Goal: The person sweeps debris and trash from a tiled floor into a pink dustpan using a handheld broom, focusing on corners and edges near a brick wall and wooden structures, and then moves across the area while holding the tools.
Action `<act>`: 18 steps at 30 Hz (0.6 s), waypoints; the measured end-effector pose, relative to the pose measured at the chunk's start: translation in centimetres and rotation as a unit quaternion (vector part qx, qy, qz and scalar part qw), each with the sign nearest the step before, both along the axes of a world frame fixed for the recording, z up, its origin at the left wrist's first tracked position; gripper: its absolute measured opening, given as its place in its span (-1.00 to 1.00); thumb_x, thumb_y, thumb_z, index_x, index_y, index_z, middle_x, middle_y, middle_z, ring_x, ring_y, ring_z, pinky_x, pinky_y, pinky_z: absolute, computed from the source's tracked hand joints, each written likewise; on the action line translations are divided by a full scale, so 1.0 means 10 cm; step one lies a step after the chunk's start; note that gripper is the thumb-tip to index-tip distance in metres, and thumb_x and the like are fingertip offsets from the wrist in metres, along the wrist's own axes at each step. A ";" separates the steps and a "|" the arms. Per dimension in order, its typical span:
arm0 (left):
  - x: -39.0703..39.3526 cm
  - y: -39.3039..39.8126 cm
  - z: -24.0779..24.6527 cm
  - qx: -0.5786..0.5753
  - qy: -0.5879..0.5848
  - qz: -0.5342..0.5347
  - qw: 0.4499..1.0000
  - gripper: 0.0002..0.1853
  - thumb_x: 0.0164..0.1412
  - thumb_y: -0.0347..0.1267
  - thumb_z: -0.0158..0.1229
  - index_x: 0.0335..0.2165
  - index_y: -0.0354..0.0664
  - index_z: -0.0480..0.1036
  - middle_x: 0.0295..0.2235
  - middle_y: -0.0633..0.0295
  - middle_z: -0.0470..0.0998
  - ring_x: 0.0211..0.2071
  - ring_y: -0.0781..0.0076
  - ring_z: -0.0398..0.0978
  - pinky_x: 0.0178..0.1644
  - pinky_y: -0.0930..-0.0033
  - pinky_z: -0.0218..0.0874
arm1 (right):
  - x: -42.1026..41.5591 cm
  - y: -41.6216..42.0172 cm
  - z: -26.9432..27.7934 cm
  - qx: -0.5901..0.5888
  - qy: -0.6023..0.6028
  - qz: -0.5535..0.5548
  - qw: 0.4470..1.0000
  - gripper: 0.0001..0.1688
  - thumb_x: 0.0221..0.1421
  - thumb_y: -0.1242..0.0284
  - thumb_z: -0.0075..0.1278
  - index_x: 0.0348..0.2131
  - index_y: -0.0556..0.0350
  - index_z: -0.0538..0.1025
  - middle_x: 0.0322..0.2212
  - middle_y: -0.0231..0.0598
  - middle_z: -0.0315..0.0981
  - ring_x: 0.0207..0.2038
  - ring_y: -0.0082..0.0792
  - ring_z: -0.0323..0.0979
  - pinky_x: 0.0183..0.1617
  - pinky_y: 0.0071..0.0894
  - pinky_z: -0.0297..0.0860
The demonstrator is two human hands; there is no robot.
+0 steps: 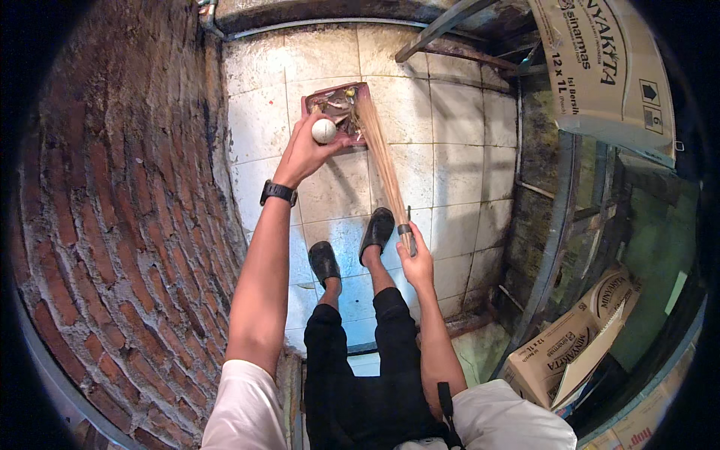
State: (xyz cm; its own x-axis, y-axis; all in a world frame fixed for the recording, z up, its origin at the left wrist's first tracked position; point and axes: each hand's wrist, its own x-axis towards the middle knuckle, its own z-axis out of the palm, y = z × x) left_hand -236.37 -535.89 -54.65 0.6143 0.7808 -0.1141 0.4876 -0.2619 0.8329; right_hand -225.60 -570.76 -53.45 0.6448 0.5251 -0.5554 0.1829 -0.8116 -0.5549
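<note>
My left hand (302,151), with a black watch (278,193) on its wrist, is closed around a handle with a white round end (324,131). This handle appears to belong to the reddish dustpan (304,106) below it; the join is hidden. Mixed litter (337,106) lies inside the pan. In my right hand (417,263) is the bound end of a stick broom (384,160) made of thin, pale brown bristles. The broom slants up and left, and its tips overlap the right side of the dustpan.
My feet in black clogs (378,226) stand on pale floor tiles (400,115). A rough brick wall (112,270) runs along the left. On the right are a metal frame (554,242) and cardboard cartons (613,79). A wooden bar (441,31) juts in at the top.
</note>
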 end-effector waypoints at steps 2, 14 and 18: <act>-0.05 0.00 0.14 -0.129 0.014 0.016 0.991 -0.44 0.03 -0.06 0.38 -0.10 -0.12 0.41 -0.30 0.16 0.53 -0.21 0.26 0.48 -0.03 0.30 0.29 | 0.14 0.19 0.08 0.030 -0.029 -0.018 0.999 -0.24 0.09 0.28 0.10 0.25 -0.38 0.25 -0.08 0.12 0.50 -0.02 0.16 0.46 0.02 -0.09 0.39; -0.12 -0.07 0.57 -0.433 0.029 0.196 0.880 -0.69 0.19 -0.36 0.10 -0.14 -0.25 0.27 -0.40 0.23 0.41 -0.49 0.44 0.49 -0.36 0.36 0.52 | -0.02 0.29 -0.11 -0.103 -0.016 -0.047 0.993 -0.23 0.16 0.16 0.03 0.30 -0.50 0.15 -0.10 0.12 0.51 -0.07 0.27 0.46 0.02 0.02 0.38; -0.28 -0.23 0.54 -0.437 0.015 0.257 0.862 -0.70 0.21 -0.35 0.08 -0.14 -0.25 0.27 -0.41 0.24 0.40 -0.54 0.49 0.44 -0.43 0.41 0.49 | 0.15 0.19 -0.45 -0.071 -0.058 -0.058 0.994 -0.23 0.16 0.14 0.03 0.30 -0.47 0.15 -0.08 0.11 0.51 -0.06 0.23 0.47 0.02 0.00 0.39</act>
State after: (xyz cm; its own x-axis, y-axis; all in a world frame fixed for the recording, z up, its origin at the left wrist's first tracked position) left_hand -239.18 -538.22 -49.21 0.1983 0.5571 -0.8064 0.3773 0.7160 0.5874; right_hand -224.11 -568.85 -57.98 0.7602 0.3652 -0.5373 0.1402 -0.8998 -0.4131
